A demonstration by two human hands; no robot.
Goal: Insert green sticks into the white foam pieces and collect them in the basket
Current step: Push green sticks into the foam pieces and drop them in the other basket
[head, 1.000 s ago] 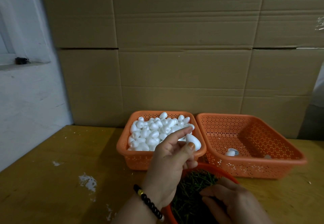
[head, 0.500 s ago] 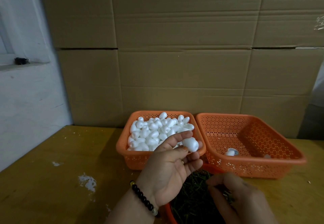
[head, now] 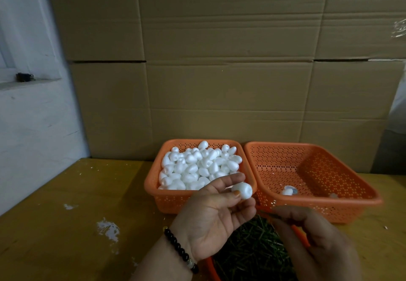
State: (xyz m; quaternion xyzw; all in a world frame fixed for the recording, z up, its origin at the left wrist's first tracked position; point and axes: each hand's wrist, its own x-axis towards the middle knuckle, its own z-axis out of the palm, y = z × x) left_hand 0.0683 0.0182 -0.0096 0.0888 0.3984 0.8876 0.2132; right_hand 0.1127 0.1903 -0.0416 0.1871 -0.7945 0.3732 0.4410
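Your small white egg-shaped foam piece (head: 242, 190) sits pinched between the thumb and fingertips of your left hand (head: 212, 214), palm turned up, held in front of the near rim of the left orange perforated plastic basket (head: 153, 189); that basket is heaped with loose white foam pieces (head: 198, 166); your right hand (head: 312, 239) is blurred, its fingers curled over the round orange bowl of thin green sticks (head: 252, 250), and something thin seems to show at its fingertips, though you cannot tell from this view whether it truly grips a stick; just beside the full basket, touching or nearly so, stands the right orange perforated plastic basket (head: 351, 189), with a single white foam piece (head: 287, 191) lying on its floor; a black bead bracelet (head: 180, 250) circles your left wrist; everything rests on the yellow wooden table (head: 66, 225), marked with white flecks, with a wall of brown cardboard boxes (head: 219, 71) behind.
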